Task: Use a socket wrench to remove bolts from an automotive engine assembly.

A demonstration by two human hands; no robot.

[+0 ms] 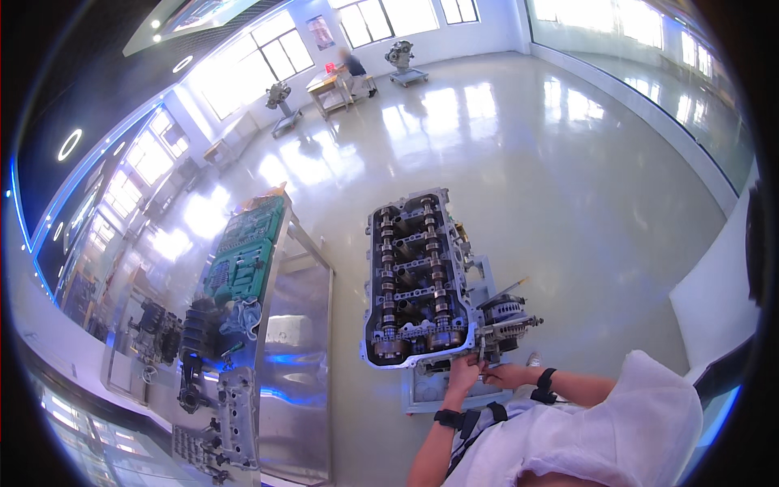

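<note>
- The left hand is at the near end of the engine, just under its lower right corner; the fingers look bent, but I cannot tell whether they are clamped on a part.
- The right hand is just beside the left hand, to its right, its fingers pointing toward it; what it grips, if anything, is too small to tell.
- The engine stretches away from both hands, its top uncovered, with a left camshaft and a right camshaft lying lengthwise, ahead of the left hand and to its left.
- An alternator is mounted on the engine's right side, directly beyond the right hand.
- The blue-grey stand shows below the engine, to the left of the left hand and lower.
- Black straps circle both wrists, just behind each hand.
- Well to the left of the left hand is a metal counter, bearing a green tool case, a crumpled cloth, a black ribbed part and a silver cover.
- Far beyond both hands, a seated person is beside a small table.
</note>
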